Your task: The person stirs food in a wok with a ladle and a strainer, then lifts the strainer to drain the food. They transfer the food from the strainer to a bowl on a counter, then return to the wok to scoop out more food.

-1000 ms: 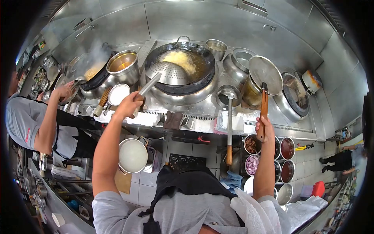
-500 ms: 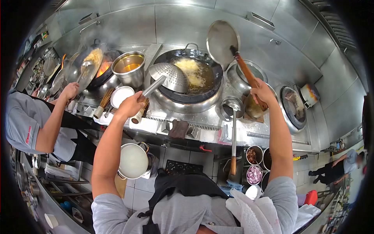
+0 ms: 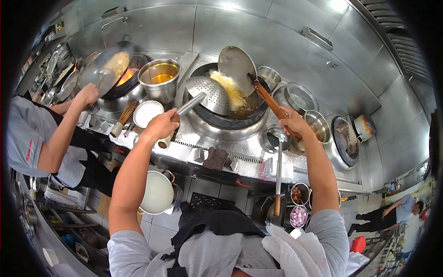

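My left hand [image 3: 161,125] is closed round the handle of a perforated steel skimmer [image 3: 208,95], whose domed bowl hangs over the left side of a black wok [image 3: 210,117]. In my right hand [image 3: 294,122] is the wooden handle of a round, fine-mesh strainer [image 3: 236,64], tilted over the wok's far side. Pale yellow food [image 3: 230,88] bubbles in oil between the two tools, partly covered by the strainer. Below my right hand, a long ladle [image 3: 278,171] leans with its bowl in a small steel pot [image 3: 267,140].
Left of the wok stand a steel pot of orange liquid [image 3: 160,78] and a white-filled bowl [image 3: 147,113]. A co-worker [image 3: 50,134] tosses food over a flame at far left. Below the counter are a white pot [image 3: 157,193] and a container of chopped purple onion [image 3: 298,215].
My right hand has brought the strainer down and left, from above the counter to over the wok. The skimmer stays over the wok's left side. The co-worker's pan has shifted.
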`<state>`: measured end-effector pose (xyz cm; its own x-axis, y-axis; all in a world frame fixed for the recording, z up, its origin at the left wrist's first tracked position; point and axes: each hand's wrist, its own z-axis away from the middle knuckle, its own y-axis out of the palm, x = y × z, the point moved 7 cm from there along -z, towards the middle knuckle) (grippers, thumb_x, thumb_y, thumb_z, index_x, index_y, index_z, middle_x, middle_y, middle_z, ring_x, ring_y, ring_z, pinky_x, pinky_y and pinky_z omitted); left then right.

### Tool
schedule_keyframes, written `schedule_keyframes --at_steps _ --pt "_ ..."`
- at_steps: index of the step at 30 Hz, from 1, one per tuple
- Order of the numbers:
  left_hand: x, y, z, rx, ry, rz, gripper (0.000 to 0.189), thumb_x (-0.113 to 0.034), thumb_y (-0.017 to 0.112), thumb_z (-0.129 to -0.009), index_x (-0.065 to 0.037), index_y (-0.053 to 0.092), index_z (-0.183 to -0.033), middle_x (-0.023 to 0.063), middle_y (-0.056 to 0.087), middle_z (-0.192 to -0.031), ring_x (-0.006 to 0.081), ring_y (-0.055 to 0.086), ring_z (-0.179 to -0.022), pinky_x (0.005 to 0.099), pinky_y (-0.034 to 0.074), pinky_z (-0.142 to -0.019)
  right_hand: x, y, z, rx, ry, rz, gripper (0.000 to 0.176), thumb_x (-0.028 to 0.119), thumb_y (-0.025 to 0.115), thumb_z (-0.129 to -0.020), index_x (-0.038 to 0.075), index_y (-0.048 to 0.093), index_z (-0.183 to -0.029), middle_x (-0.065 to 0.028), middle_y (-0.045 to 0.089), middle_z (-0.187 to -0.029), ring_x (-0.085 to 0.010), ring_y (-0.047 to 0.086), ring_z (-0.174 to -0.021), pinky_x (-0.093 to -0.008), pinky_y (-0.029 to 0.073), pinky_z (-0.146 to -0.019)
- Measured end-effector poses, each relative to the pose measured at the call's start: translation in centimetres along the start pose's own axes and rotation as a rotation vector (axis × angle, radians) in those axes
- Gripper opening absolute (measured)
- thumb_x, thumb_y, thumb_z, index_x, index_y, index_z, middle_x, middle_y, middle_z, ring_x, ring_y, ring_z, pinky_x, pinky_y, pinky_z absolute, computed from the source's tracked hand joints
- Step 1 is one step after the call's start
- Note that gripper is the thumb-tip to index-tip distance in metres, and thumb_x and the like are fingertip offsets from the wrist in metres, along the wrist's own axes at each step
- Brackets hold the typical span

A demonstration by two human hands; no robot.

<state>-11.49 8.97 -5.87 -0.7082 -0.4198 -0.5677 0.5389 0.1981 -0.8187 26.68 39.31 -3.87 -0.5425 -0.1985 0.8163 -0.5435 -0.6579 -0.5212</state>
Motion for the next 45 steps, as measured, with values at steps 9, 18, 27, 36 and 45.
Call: schedule_keyframes --at_steps 9,18,27,36,45 --pt "-2.4 1.2 0.2 -0.002 0.015 0.072 0.069 -0.022 0.068 -0.087 -0.003 0.043 -0.148 0.0182 0.063 -0.133 0.0309 0.061 -0.121 0.0351 0.044 -0.104 1.2 -0.5 7.1 -0.084 -0.084 -0.079 0.064 -0.001 0.065 -0.083 0.006 0.046 -0.144 -0.0019 0.057 -0.077 -0.0104 0.054 -0.055 -0.0274 0.046 -0.044" --pt "-6.6 1.5 3.5 0.051 -0.025 0.072 0.067 -0.024 0.066 -0.090 0.003 0.042 -0.146 0.0251 0.063 -0.127 0.0372 0.061 -0.118 0.0398 0.045 -0.102 2.9 -0.1 10.5 -0.167 -0.091 -0.027 0.062 0.002 0.065 -0.086 0.008 0.045 -0.144 -0.0020 0.057 -0.088 -0.0085 0.054 -0.059 -0.0252 0.047 -0.047" --pt "-6.0 2.6 3.0 0.024 0.017 0.019 0.067 -0.025 0.063 -0.091 0.004 0.040 -0.147 0.0283 0.062 -0.127 0.0411 0.059 -0.119 0.0431 0.044 -0.104 -0.7 3.3 5.4 -0.137 0.008 0.081 0.065 0.007 0.065 -0.085 0.011 0.044 -0.147 -0.0078 0.059 -0.075 -0.0140 0.056 -0.054 -0.0319 0.049 -0.046" --pt "-4.2 4.1 2.8 0.029 0.056 0.032 0.068 -0.023 0.061 -0.092 0.004 0.036 -0.149 0.0266 0.062 -0.128 0.0397 0.059 -0.121 0.0411 0.044 -0.104 -1.1 -1.0 5.8 -0.401 -0.097 0.406 0.066 0.011 0.067 -0.083 0.011 0.045 -0.145 -0.0215 0.070 -0.102 -0.0292 0.069 -0.065 -0.0417 0.056 -0.064" --pt "-4.8 6.2 0.4 0.008 0.103 0.100 0.068 -0.020 0.062 -0.091 0.004 0.035 -0.149 0.0223 0.062 -0.131 0.0351 0.060 -0.121 0.0387 0.045 -0.103 -1.4 -2.8 6.8 -0.390 -0.059 0.125 0.059 0.005 0.063 -0.084 0.009 0.048 -0.141 -0.0110 0.062 -0.079 -0.0177 0.060 -0.054 -0.0338 0.050 -0.048"
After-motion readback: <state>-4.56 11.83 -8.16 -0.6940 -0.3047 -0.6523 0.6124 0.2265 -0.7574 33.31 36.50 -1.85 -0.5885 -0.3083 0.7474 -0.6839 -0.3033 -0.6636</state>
